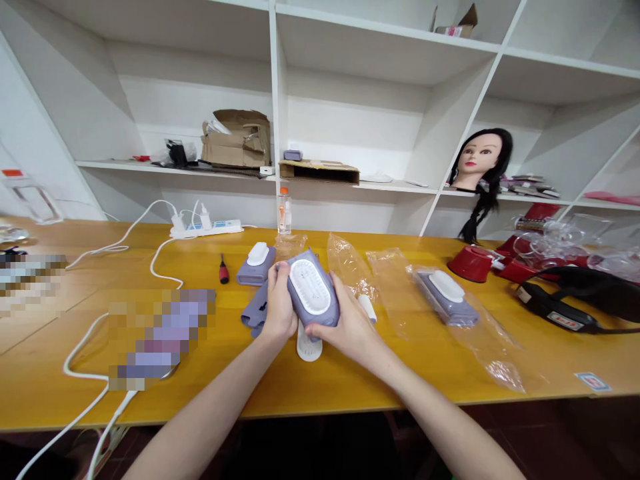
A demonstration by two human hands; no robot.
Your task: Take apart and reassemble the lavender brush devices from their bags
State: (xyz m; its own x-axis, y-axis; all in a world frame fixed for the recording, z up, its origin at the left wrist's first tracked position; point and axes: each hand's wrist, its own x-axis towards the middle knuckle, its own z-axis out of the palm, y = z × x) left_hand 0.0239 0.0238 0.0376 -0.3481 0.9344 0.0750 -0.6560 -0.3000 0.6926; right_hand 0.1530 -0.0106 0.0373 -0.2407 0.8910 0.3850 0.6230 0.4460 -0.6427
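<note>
Both my hands hold a lavender device (313,290) with a white perforated oval panel facing up. My left hand (279,303) grips its left side, and my right hand (347,319) wraps its lower right side. A white oval piece (309,348) lies on the yellow wooden table (60,360) just below the device, partly hidden by it. Next to my left hand are a lavender fabric strap (255,313) and a similar device (256,263). A third device (447,298) lies on a clear plastic bag (493,350) to the right.
A red-handled screwdriver (223,269), white power strip (205,229) with cables, and bottle (285,215) stand beyond my hands. Red bowls (470,263) and a black strap (555,303) lie right. A blurred object (160,337) sits left. White shelves (350,187) hold cardboard and a mannequin head (480,160).
</note>
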